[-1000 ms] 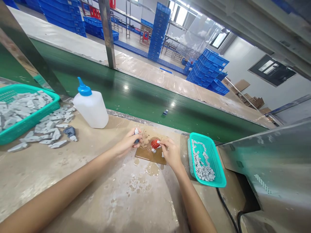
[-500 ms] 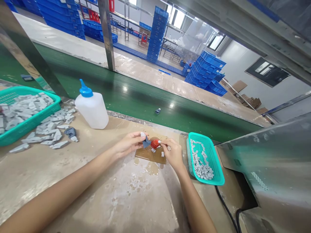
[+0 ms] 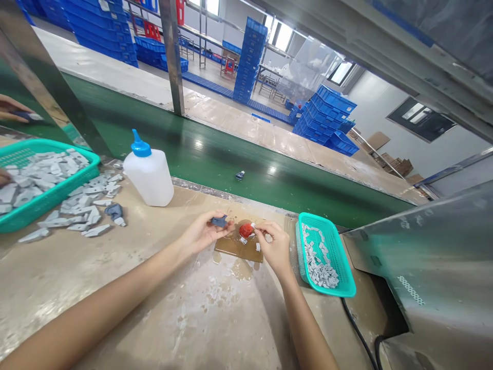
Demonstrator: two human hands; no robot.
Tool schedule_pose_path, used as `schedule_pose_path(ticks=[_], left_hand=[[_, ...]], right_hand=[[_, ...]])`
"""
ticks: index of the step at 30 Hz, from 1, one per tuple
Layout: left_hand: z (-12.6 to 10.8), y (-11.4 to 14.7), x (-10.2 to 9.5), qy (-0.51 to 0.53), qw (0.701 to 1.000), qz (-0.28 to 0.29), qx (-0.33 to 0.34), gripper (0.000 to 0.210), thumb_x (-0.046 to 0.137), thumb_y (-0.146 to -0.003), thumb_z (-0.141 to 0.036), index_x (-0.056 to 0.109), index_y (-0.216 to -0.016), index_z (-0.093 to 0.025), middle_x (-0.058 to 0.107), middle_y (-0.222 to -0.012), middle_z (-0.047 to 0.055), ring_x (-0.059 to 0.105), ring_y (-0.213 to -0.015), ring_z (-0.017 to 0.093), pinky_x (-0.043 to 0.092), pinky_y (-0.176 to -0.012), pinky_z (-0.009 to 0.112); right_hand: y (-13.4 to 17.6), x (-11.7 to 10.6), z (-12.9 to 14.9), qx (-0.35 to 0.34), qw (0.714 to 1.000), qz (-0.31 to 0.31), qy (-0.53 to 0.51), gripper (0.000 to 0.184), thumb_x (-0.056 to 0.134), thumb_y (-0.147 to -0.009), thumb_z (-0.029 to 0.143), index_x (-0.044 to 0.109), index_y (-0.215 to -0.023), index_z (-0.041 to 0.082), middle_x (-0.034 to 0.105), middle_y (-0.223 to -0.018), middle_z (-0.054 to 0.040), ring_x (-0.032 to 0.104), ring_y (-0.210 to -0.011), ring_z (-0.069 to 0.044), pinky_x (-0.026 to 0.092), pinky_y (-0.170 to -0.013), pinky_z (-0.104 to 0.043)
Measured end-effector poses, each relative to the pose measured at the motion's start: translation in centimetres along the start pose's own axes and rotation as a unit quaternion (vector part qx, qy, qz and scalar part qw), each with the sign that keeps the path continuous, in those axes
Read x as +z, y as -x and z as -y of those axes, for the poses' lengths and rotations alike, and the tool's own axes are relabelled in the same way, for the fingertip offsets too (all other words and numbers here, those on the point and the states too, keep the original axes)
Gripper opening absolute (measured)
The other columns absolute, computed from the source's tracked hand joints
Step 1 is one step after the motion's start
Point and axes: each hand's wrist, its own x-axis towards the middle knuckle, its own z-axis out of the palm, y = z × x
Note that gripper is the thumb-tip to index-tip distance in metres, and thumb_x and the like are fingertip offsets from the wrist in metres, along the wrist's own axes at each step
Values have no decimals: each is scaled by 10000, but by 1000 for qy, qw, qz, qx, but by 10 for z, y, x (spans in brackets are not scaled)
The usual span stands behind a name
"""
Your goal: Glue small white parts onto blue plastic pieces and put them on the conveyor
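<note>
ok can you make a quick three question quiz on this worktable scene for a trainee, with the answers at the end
1. Multiple choice: what does the left hand hold?
A) a cardboard box
B) a dark blue-grey part
C) a teal basket

2. True or false: the blue-capped squeeze bottle stands on the worktable, with neither hand holding it.

3. Fill in the colour: the right hand pinches a small white piece next to a rounded ____ lump.

Key: 1. B. 2. True. 3. Red.
</note>
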Motion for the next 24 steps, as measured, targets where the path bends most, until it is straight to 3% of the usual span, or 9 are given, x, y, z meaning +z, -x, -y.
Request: schedule_pose_path(ticks=[2, 4, 6, 8, 11, 15, 20, 24], left_hand=[[-4, 1, 1, 49, 999, -15, -16, 196, 459, -635, 22, 451, -517, -133, 494, -567, 5, 573, -604, 99, 476, -479, 150], [-6, 1, 2, 51, 998, -6, -25, 203, 430, -624, 56, 451, -538, -128, 480, -580, 3, 512, -521, 49, 318, -334, 71], [-6, 0, 3, 30, 999, 7, -20, 176, 451, -655, 45, 495, -618, -122, 502, -635, 7, 468, -482, 29, 235, -291, 74], [-4, -1, 3, 19, 1000, 12, -2, 148, 477, -685, 15, 524, -690, -125, 521, -684, 13, 479, -504, 41, 324, -334, 99], [0, -1, 4, 24, 1000, -5, -2, 235, 393, -651, 71, 519, -664, -127, 518, -671, 21, 540, -591, 80, 502, -553, 181], [2, 1, 4, -10, 1000, 9, 15, 300, 359, -604, 117, 529, -659, -124, 556, -697, 33, 608, -748, 130, 517, -792, 280], [8, 5, 1, -85, 989, 117, -6, 123, 595, -674, -44, 566, -744, -141, 619, -796, 32, 618, -833, 151, 487, -854, 324], [13, 3, -2, -116, 987, 112, 16, 223, 716, -566, -79, 586, -732, -150, 642, -786, 9, 629, -776, 144, 513, -775, 293]], right_hand=[[0, 1, -2, -4, 1000, 0, 5, 153, 519, -745, 158, 660, -707, 201, 646, -725, -40, 593, -655, -157, 493, -603, -276], [0, 1, -4, -3, 1000, 0, 10, 151, 519, -744, 159, 658, -705, 202, 648, -724, -38, 596, -665, -159, 494, -611, -278], [-2, 1, -5, -2, 1000, 1, 16, 150, 519, -739, 162, 659, -700, 198, 649, -722, -38, 595, -656, -159, 495, -607, -280], [-3, 0, -8, 6, 1000, 8, 15, 145, 524, -729, 168, 663, -692, 190, 650, -720, -43, 590, -634, -156, 495, -597, -282], [-5, 0, -14, 50, 999, 17, -4, 127, 546, -707, 184, 672, -684, 184, 652, -717, -48, 595, -629, -162, 499, -586, -287], [-5, 0, -17, 123, 990, 22, -64, 94, 587, -662, 202, 678, -662, 178, 643, -692, -46, 602, -604, -168, 511, -580, -303], [0, -4, 4, 100, 980, -24, -170, 88, 608, -677, 214, 683, -718, 191, 643, -744, -54, 607, -697, -176, 521, -623, -297], [3, -4, 25, 56, 981, -14, -183, 93, 605, -704, 194, 688, -740, 213, 650, -763, -49, 602, -731, -170, 518, -642, -285]])
